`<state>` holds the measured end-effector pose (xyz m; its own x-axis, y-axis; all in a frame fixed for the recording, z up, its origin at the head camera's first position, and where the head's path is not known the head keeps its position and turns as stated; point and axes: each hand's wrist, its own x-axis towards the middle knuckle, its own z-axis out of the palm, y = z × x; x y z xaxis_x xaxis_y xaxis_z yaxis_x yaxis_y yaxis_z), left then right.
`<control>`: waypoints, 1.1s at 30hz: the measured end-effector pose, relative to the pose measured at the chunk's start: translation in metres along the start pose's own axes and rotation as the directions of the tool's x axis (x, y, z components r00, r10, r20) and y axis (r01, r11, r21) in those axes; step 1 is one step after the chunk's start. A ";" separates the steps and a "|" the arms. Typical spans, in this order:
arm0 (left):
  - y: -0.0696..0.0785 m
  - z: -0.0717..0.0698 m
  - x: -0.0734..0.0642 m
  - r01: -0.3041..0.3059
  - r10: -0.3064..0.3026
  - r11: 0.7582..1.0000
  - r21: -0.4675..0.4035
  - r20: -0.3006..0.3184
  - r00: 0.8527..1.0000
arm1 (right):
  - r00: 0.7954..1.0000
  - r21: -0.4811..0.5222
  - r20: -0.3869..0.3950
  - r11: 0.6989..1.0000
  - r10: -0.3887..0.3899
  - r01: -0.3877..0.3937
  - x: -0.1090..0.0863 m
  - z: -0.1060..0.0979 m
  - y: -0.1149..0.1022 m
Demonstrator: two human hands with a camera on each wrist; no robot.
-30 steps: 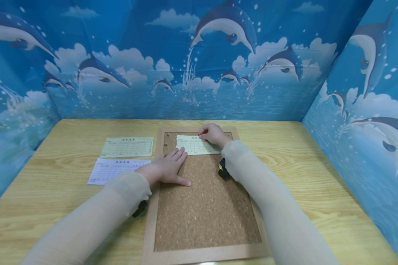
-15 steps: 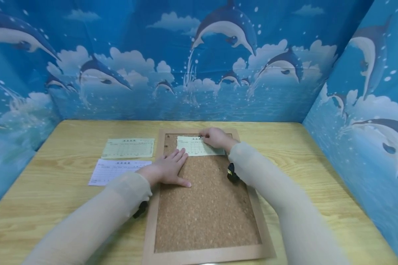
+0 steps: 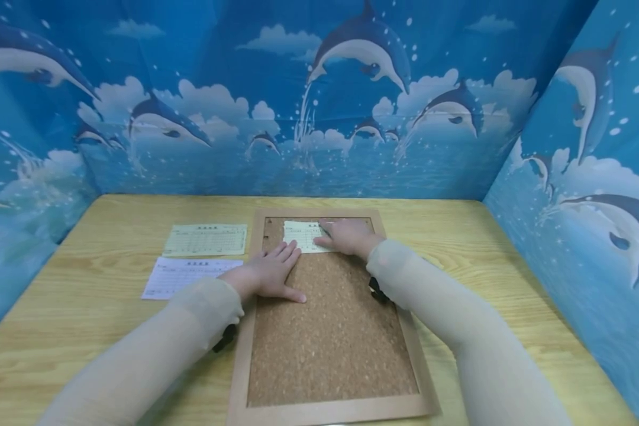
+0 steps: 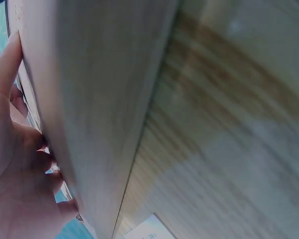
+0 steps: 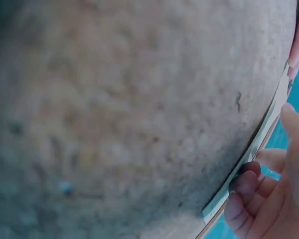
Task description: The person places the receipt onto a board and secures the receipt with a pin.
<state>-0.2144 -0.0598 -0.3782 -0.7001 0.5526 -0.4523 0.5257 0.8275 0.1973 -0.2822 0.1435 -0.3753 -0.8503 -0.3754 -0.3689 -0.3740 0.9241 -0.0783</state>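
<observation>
A pale green printed slip (image 3: pixel 300 238) lies on the upper part of a wood-framed corkboard (image 3: pixel 330 337). My left hand (image 3: pixel 271 273) rests flat on the board with fingers spread, its fingertips at the slip's lower left corner. Over the right half of the slip lies my right hand (image 3: pixel 347 238), its index fingertip pressing at the slip's top edge and its thumb held apart. In the right wrist view, the other fingers of that hand (image 5: pixel 284 184) are bent against the slip's edge (image 5: pixel 219 204). Whatever lies under the index fingertip is hidden.
Left of the board, a second green slip (image 3: pixel 206 239) and a white slip (image 3: pixel 183 273) lie on the wooden table (image 3: pixel 106 266). Small dark bits (image 3: pixel 269 221) sit in the board's upper left corner. A dolphin-print backdrop (image 3: pixel 319 160) stands behind the table.
My right hand, which pinched a small shiny thing at the slip's top edge, has loosened that pinch and now presses there with the index finger. The left hand has stayed in place.
</observation>
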 end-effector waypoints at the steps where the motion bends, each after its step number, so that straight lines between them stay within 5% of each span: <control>1: 0.000 0.000 0.000 -0.001 0.001 1.000 -0.001 -0.002 1.000 | 1.000 -0.010 0.001 1.000 0.001 -0.001 0.000 0.001 0.000; 33: -0.001 0.001 0.002 0.000 0.000 1.000 0.014 -0.003 1.000 | 1.000 -0.037 0.006 0.999 -0.022 0.023 -0.001 0.000 0.000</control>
<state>-0.2155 -0.0597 -0.3800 -0.7015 0.5533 -0.4493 0.5325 0.8258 0.1856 -0.2817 0.1438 -0.3753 -0.8396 -0.3956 -0.3723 -0.4067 0.9121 -0.0520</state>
